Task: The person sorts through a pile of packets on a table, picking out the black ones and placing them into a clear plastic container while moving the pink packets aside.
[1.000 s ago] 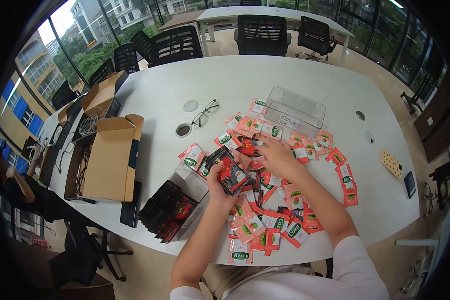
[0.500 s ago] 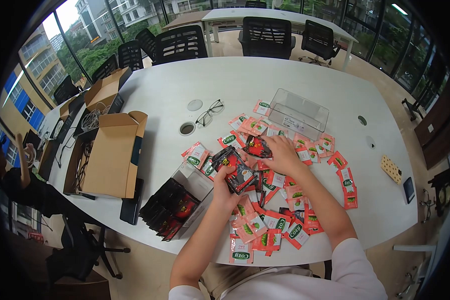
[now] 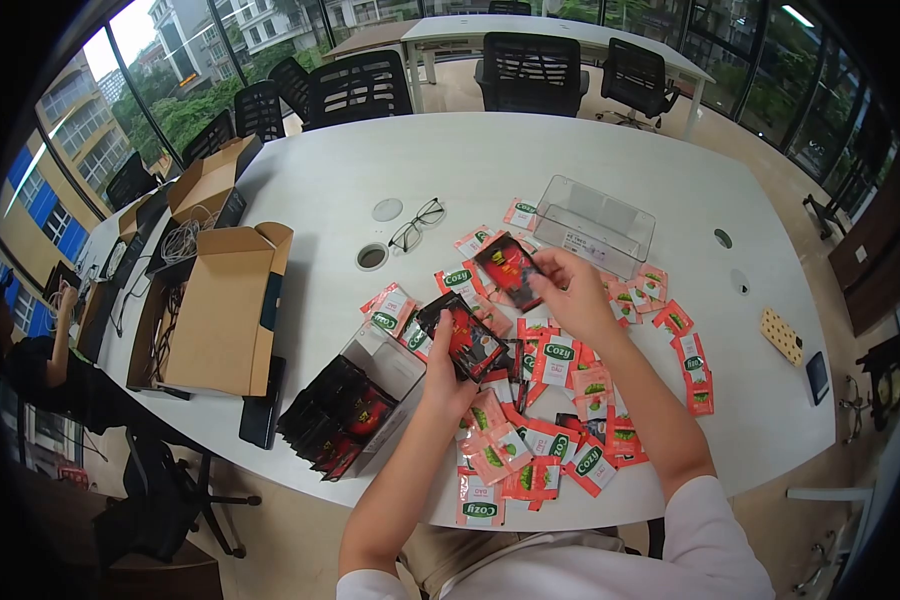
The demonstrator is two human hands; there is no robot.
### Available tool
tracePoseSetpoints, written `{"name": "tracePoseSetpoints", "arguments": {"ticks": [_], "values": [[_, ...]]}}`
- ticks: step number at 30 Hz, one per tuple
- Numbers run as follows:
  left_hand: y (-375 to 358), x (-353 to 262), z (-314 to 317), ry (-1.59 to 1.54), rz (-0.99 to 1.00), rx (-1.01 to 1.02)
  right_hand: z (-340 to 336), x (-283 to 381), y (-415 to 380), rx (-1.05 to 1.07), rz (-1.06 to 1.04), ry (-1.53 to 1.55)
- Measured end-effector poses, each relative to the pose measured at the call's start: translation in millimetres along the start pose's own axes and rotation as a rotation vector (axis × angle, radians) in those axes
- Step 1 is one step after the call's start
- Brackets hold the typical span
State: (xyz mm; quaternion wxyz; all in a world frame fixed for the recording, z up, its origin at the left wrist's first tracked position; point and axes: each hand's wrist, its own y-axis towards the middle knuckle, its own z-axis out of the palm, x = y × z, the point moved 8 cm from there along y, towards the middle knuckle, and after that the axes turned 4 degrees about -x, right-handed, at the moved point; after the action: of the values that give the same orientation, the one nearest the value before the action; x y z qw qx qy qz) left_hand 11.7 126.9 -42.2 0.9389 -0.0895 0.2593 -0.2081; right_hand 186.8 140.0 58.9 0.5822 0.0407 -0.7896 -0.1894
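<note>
My left hand is closed around a small stack of black-and-red sachets. Pinched in my right hand is a single black-and-red sachet, raised above the pile and slightly blurred. Under and around both hands lie many pink Cozy sachets, overlapping on the white table. A few black sachets show among them, partly covered. Left of my left hand stands a clear plastic bin packed with upright black-and-red sachets. A second clear bin sits beyond my right hand.
Eyeglasses lie beside a round cable hole. Open cardboard boxes with cables stand at the left, where another person sits. A dotted yellow case and a phone lie near the table's right edge.
My right hand has lifted a black-and-red sachet up from the pile, its face now turned toward me. The left hand keeps its stack in nearly the same spot, shifted slightly.
</note>
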Motion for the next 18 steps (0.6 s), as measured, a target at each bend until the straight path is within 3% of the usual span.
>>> {"name": "tracePoseSetpoints", "arguments": {"ticks": [1, 4, 5, 8, 11, 17, 18], "values": [[-3, 0, 3, 0.015, -0.006, -0.002, 6, -6, -2, 0.034, 0.049, 0.209], [-7, 1, 5, 0.032, -0.01, 0.024, 38, -9, -24, 0.36, 0.165, 0.139], [-8, 0, 6, 0.032, -0.008, 0.037, 43, -6, -32, 0.376, 0.172, -0.003], [-12, 0, 10, 0.064, -0.016, 0.051, 50, 19, -42, 0.323, 0.043, -0.386], [-19, -8, 29, 0.044, -0.039, 0.206, 49, 26, -42, 0.284, 0.017, -0.366], [-18, 1, 32, 0.036, -0.112, 0.293, 38, 38, -40, 0.279, 0.033, -0.425], [-14, 4, 22, 0.076, -0.112, 0.231, 39, 35, -41, 0.265, 0.013, -0.419]]}}
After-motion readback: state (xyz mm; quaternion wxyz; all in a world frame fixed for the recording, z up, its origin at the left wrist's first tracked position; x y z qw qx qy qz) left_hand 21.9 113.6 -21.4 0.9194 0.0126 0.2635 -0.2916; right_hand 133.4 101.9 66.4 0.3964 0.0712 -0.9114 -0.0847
